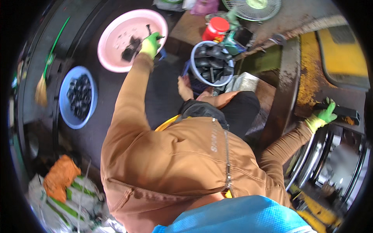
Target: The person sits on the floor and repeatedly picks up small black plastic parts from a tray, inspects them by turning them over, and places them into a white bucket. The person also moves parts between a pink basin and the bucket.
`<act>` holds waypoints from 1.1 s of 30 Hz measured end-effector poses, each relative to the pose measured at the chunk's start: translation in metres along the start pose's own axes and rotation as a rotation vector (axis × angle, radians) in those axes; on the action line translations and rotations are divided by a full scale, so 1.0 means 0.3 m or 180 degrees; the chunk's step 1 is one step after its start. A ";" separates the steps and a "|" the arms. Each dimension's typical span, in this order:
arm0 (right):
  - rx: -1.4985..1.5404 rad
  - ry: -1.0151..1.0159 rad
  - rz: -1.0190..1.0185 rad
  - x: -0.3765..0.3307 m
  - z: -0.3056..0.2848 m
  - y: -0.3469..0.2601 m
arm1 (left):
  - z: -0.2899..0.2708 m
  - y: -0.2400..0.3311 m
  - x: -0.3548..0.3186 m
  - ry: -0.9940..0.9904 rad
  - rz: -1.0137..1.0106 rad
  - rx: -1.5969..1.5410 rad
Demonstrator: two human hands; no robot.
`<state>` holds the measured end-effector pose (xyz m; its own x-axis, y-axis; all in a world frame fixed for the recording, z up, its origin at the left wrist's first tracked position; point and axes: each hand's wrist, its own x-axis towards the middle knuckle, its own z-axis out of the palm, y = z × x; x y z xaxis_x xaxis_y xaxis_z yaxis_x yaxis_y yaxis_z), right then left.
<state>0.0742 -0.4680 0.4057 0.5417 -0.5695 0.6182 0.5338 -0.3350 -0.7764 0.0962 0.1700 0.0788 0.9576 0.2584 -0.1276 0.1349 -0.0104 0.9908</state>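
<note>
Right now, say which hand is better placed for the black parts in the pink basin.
Left, I judge: the left hand is over the pink basin, close to the black parts, while the right hand is far across at the black bar.

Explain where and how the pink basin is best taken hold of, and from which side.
Probably grip the pink basin by its rim at two opposite edges, coming from outside on the left and right. It is wide, round and open-topped, and no handle shows, so the exposed rim offers the surest hold. The black pieces inside lie off-centre, so a two-sided grip should balance better.
</note>
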 end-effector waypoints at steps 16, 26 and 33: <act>-0.3055 0.0945 -0.3249 -0.116 -0.127 -0.265 | 0.462 -0.015 -0.395 -0.1183 -0.2225 -0.2889; -0.4027 0.0343 -0.4230 -0.214 -0.347 -0.403 | 0.443 -0.119 -0.382 -0.1002 -0.2650 -0.2111; -0.3450 0.0410 -0.3689 -0.293 -0.455 -0.432 | 0.429 -0.125 -0.402 -0.0971 -0.2612 -0.2218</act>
<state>-0.1312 -0.4771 0.4353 0.1023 0.3244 0.9404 -0.1251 -0.9336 0.3357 0.0085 0.0150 0.0511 0.6793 -0.3102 -0.6650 0.6738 0.6226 0.3979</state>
